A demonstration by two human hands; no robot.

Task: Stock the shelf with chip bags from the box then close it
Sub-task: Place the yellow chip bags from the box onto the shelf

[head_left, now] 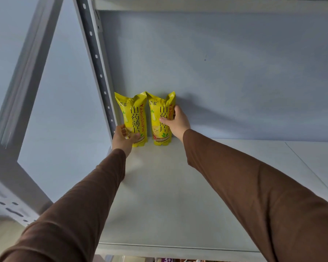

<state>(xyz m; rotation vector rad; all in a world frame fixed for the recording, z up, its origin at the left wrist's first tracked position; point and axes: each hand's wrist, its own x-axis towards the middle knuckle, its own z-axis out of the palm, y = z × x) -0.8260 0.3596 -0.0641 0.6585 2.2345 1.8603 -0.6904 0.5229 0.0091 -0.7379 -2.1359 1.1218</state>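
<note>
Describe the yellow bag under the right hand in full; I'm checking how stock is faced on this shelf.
The right chip bag is glossy yellow film with black Chinese characters, red Latin lettering down its side and a crimped top seal. It stands upright on the shelf board, back by the wall, label forward, beside a matching bag. The right hand grips its right edge, thumb across the front.

I see a pale blue-grey wall (235,63) behind | grey perforated metal upright (98,59) at left | slanted grey beam (28,67) further left | white shelf board (178,195) | soft, even light
</note>
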